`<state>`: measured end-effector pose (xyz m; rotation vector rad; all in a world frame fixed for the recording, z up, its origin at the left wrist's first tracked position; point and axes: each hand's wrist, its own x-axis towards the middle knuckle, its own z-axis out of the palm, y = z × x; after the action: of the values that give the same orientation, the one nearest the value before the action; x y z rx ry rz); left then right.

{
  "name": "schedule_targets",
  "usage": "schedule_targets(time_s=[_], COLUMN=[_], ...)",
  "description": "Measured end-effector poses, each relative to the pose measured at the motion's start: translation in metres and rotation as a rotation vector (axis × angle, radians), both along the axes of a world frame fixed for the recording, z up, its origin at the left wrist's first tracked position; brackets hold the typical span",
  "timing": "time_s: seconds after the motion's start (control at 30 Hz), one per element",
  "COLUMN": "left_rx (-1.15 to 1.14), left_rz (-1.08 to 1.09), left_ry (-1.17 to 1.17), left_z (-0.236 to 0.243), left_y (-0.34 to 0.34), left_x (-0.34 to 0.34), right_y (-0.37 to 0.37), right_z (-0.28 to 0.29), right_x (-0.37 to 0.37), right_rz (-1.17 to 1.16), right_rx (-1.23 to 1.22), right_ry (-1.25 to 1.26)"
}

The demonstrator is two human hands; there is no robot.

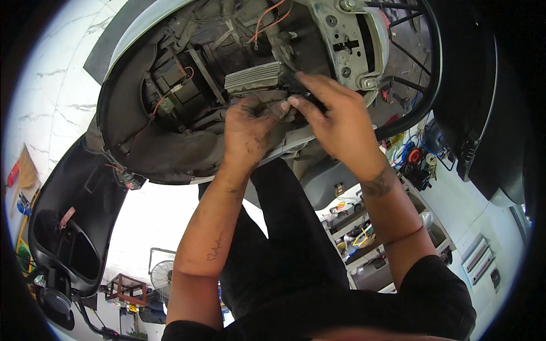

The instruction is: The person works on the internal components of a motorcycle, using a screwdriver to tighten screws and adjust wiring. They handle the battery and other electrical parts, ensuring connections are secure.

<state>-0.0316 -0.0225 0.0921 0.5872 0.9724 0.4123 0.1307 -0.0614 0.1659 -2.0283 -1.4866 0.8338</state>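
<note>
Both hands are down inside the opened body of a scooter (153, 142), close to a grey finned metal box (253, 78). My left hand (250, 122) is at the near side of that box, its thumb and fingers pinched together. Thumb to thumb with it, my right hand (335, 108) is closed at the box's right end, its index finger stretched over a dark part there. What the fingertips hold is too small and too shaded to name. Dark smudges cover the fingers of both hands.
Orange-red wires (267, 24) rise at the cavity's far side. A black battery-like block (176, 94) sits in its left part. At the right are a metal bracket (344, 54) and a black tubular rail (435, 68). Shelves (369, 256) with tools stand beyond my right arm.
</note>
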Motion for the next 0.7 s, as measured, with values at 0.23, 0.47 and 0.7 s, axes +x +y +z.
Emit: schedule_targets(time_s=[0.23,0.47,0.7], left_rx=[-0.131,-0.141,-0.081], left_rz=[0.067,0.078,0.034], left_ry=[-0.1,-0.105,-0.126], left_z=[-0.001,-0.009,-0.018], left_y=[-0.001,-0.003,-0.007], left_x=[-0.004,-0.007,-0.012], right_y=[-0.014,-0.032,-0.033], right_z=[0.061,0.045,0.044], right_x=[0.005,-0.012,-0.029], right_rz=[0.051,0.052,-0.149], right_rx=[-0.125,-0.226,-0.331], right_ry=[-0.06,-0.086,-0.015])
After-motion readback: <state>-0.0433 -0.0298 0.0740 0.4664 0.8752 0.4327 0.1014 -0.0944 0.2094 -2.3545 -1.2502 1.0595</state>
